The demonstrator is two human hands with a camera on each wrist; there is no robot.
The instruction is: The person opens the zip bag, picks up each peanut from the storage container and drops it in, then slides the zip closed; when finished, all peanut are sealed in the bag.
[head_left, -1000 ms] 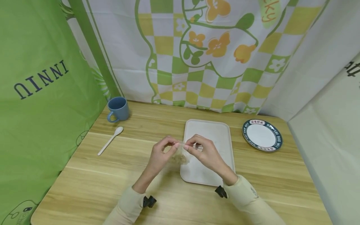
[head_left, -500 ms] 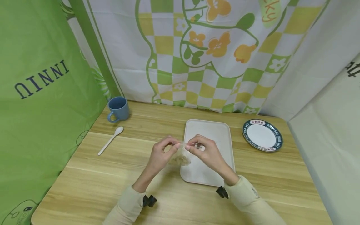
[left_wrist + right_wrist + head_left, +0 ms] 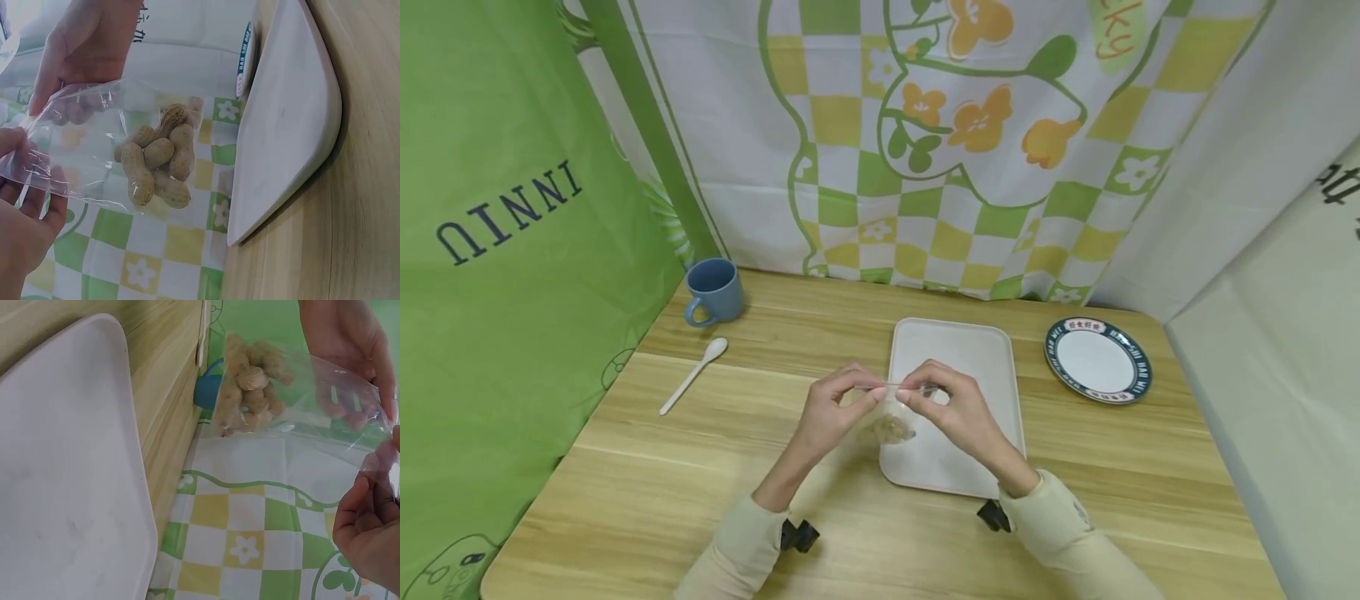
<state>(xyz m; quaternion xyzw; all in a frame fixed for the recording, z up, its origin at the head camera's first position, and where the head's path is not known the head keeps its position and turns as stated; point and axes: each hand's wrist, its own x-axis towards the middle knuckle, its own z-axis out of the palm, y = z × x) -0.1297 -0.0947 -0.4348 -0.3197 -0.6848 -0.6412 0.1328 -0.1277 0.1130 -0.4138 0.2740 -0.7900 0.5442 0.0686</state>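
A clear plastic bag (image 3: 94, 137) hangs between my two hands, its top edge stretched level. Several peanuts in their shells (image 3: 157, 153) lie bunched at its bottom. My left hand (image 3: 829, 408) pinches the bag's top edge between thumb and fingers. On the other side, my right hand (image 3: 951, 407) pinches the same edge, with thumb tips close together. In the head view the bag overlaps the left side of a white tray (image 3: 973, 450); both wrist views show it raised above the tabletop.
A blue mug (image 3: 715, 290) stands at the back left, with a white spoon (image 3: 694, 375) in front of it. To the tray's right lies a dark-rimmed plate (image 3: 1099, 361). A patterned curtain (image 3: 925, 200) hangs behind the wooden table (image 3: 1150, 483).
The bag's bottom with the peanuts has swung slightly to the right. My left hand has shifted a little right, closer to the right hand; both keep their pinch on the edge.
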